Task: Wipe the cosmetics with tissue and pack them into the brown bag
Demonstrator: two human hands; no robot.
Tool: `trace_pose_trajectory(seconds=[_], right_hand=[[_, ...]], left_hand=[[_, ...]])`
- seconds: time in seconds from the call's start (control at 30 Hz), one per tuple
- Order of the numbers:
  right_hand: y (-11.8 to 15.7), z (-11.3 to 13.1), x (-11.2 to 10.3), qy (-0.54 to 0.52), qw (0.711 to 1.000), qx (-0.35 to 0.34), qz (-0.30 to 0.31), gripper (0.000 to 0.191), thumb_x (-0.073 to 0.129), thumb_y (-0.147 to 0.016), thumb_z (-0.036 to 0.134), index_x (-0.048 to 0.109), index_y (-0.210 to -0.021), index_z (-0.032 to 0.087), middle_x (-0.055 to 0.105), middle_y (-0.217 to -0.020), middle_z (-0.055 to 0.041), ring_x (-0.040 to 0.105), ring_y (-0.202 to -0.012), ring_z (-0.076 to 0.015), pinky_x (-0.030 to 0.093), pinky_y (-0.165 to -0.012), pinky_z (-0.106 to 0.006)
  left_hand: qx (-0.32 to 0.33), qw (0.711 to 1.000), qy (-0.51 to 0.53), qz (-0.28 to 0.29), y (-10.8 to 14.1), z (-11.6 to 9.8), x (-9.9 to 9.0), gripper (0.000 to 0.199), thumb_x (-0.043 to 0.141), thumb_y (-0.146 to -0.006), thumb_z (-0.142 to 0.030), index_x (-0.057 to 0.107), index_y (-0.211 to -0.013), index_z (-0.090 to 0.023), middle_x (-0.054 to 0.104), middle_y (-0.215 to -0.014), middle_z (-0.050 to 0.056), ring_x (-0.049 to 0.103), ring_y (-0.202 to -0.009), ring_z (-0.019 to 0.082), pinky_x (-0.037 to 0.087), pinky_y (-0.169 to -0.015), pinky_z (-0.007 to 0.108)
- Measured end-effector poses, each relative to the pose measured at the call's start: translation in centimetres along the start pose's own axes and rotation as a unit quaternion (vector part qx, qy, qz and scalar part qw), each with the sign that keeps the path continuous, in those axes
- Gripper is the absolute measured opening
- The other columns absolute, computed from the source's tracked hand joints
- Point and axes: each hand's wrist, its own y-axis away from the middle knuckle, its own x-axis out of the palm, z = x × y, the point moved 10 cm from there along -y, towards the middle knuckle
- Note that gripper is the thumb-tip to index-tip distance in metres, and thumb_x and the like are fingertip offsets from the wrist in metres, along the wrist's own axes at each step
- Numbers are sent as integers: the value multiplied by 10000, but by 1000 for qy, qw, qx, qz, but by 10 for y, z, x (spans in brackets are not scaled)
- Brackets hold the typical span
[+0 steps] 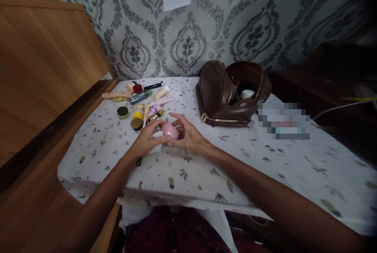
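A small, round, shiny pink jar (pixel 170 131) is held between both hands above the front middle of the table. My right hand (pixel 193 136) curves its fingers around the jar's right side. On the other side, my left hand (pixel 147 138) grips a white piece (pixel 157 134) at the jar's left end, which looks like its lid. Just beyond my left hand lie a gold-and-black tube (pixel 156 116), a brown-capped jar (pixel 136 123) and a yellow jar (pixel 138 114). Fingers hide part of the pink jar.
An unzipped brown leather bag (pixel 218 94) stands at the back right, a white-lidded container (pixel 247 94) inside. More cosmetics, including a dark green-lidded jar (pixel 123 112) and a pink tube (pixel 165 99), lie at the back left. A wooden panel (pixel 50 72) borders the left side.
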Motion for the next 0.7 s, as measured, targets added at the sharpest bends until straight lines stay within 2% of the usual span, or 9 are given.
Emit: trace_pose_trajectory(seconds=[0.1,0.23,0.3,0.37,0.4,0.43,0.53,0.6,0.7], right_hand=[[-3,-5,-6,-53,998,28,-19,945,845,-616,315,384,-1440,289,545,-1060,-25,639,-867,-174,538,-703,-295],[-7,-17,-13,-72,995,45,-43,875,860,-586,340,472,-1365,243,558,-1107,-45,650,-912,-192,538,-793,-333],[-7,-19,-12,-34,998,31,-47,788,855,-592,337,530,-1300,211,572,-1154,-68,644,-943,-209,531,-822,-351],[-4,-12,-8,38,998,-6,-47,665,843,-611,308,593,-1217,194,604,-1127,-71,629,-961,-221,519,-832,-354],[-2,-6,-5,82,995,-28,-46,588,831,-627,287,622,-1168,190,620,-1077,-62,620,-943,-218,513,-820,-347],[0,0,-1,123,990,-50,-41,521,817,-641,267,642,-1125,185,626,-1027,-54,612,-909,-211,507,-797,-337],[5,15,13,190,977,-99,-2,442,797,-630,213,652,-1044,161,605,-955,-44,571,-801,-185,488,-720,-314],[7,19,17,195,974,-111,13,409,803,-594,185,642,-969,150,587,-928,-38,546,-784,-180,476,-706,-311],[5,16,14,157,983,-89,4,372,819,-577,190,633,-899,169,565,-873,-8,519,-767,-166,462,-691,-296]], left_hand=[[-25,998,34,-51,1,12,-7,624,672,-814,-597,548,-1280,-201,598,-1248,105,572,-1136,282,477,-973,388],[-70,980,110,-147,6,26,-23,520,456,-950,-608,458,-1315,-237,638,-1026,57,646,-873,204,542,-794,340],[-25,969,121,-215,12,15,-37,461,401,-984,-577,454,-1298,-244,631,-1024,50,648,-912,198,531,-852,348],[52,959,92,-262,20,-6,-46,433,377,-1006,-534,461,-1309,-236,620,-1139,72,611,-1087,215,468,-1003,381],[90,960,65,-256,22,-19,-43,433,373,-1013,-511,459,-1330,-229,602,-1219,88,571,-1179,226,418,-1069,399],[121,966,33,-225,21,-30,-35,435,371,-1018,-488,459,-1351,-221,578,-1292,103,528,-1250,237,375,-1113,412],[165,983,-54,-64,14,-45,5,416,379,-1024,-418,512,-1350,-196,555,-1377,129,460,-1343,256,324,-1154,422],[139,988,-66,-9,9,-37,19,406,391,-1021,-391,544,-1336,-186,577,-1368,135,478,-1333,258,329,-1151,422],[53,998,-1,-21,2,-16,13,429,416,-1009,-415,541,-1349,-186,588,-1375,125,518,-1302,255,357,-1133,409]])
